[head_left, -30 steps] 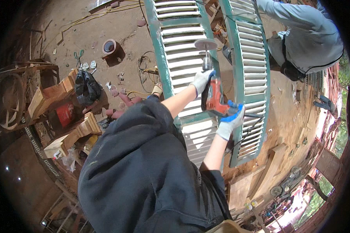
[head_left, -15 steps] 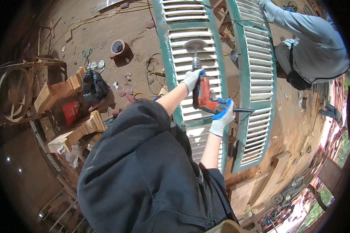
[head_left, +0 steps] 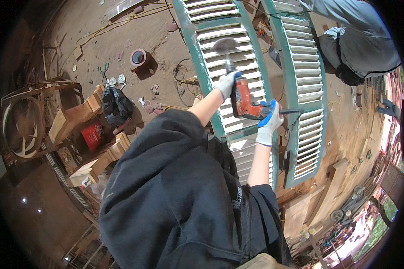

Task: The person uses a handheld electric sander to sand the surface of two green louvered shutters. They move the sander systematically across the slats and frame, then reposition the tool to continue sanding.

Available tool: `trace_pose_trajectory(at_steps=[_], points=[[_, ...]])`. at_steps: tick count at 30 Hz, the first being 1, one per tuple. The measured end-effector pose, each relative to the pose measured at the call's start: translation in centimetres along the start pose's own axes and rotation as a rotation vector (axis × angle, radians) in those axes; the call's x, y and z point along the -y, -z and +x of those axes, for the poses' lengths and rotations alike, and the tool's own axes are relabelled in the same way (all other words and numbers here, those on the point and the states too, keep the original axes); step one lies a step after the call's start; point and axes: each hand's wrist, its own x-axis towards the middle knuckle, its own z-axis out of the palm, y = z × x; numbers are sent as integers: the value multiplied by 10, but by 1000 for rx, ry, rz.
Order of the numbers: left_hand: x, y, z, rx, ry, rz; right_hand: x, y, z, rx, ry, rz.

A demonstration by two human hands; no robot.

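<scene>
Both my hands wear white gloves with blue parts and hold a red and black power drill (head_left: 248,102). My left hand (head_left: 227,85) is wrapped round its front, just behind the chuck. Fingers closed, my right hand (head_left: 270,123) grips the rear handle, from which a dark cord end sticks out to the right. A round, blurred disc (head_left: 224,45) on the drill's tip is over the pale slats of a green-framed louvred shutter (head_left: 261,67); whether it touches them I cannot tell. Beside it lies a second louvred shutter (head_left: 305,80), partly under the cord end.
A person in grey (head_left: 366,49) bends beside the second shutter at upper right. Left of me are wooden pieces (head_left: 72,117), a black plastic bag (head_left: 116,105), a red container (head_left: 93,136) and a round pot-like object (head_left: 138,58). Cables cross the dirt floor. Planks (head_left: 330,190) lie at lower right.
The view has shifted, so most things sit further right in the picture. The disc has moved slightly left over the slats. Both hands keep their grip on the drill.
</scene>
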Motion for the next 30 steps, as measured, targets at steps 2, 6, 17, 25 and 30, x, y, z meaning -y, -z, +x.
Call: trace_pose_trajectory(at_steps=[2, 6, 17, 25, 30], points=[[-2, -8, -4, 50, -16, 96, 2, 2, -4, -113, -25, -8], [18, -1, -22, -3, -51, -195, 5, 20, 4, 12, 8, -34], [14, -52, 37, 28, -13, 67, 4, 16, 53, 2, 92, -25], [-26, -68, 25, -48, -319, 417, 5, -3, 58, -125, -105, 288], [-26, -4, 36, -162, -97, 221, -21, -34, 39, -69, -44, 118]])
